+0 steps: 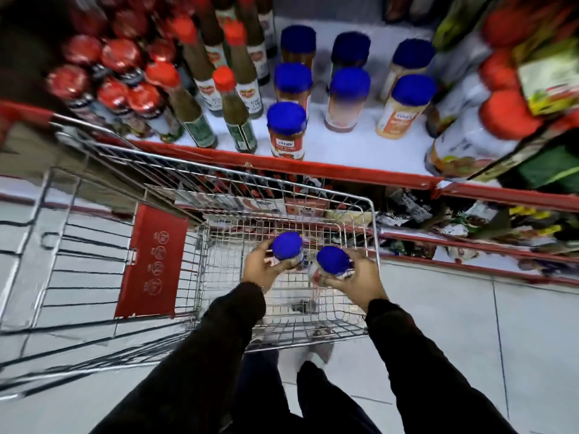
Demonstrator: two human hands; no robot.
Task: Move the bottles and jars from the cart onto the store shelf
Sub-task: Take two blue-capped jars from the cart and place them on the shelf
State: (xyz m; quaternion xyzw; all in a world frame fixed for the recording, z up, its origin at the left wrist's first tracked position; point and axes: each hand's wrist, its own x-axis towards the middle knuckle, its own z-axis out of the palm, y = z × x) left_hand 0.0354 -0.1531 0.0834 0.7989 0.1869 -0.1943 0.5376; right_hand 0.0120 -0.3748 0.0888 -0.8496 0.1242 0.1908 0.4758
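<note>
Down inside the wire cart [360, 214], both hands are busy at once: the left hand [261, 267] is wrapped around one blue-capped jar [286, 245], and the right hand [357, 277] grips a second blue-capped jar [333, 261] just beside it. Both jars sit upright in the grasp, well below the cart's rim, and the rest of the basket floor looks bare through the mesh, so these seem to be the last items to go. Beyond the cart's far edge runs the store shelf [344, 170] with its red front lip, where matching blue-lidded jars [286, 120] already stand in rows beside green sauce bottles [235, 98] with red caps. The step in hand is the pickup, with the lift out of the basket not yet made. Next, the jars probably need raising clear of the wire rim, carrying forward over the red lip, and setting down in the open white patches among the blue-lidded rows, likely at the front right, without knocking the neighbours already standing there.
</note>
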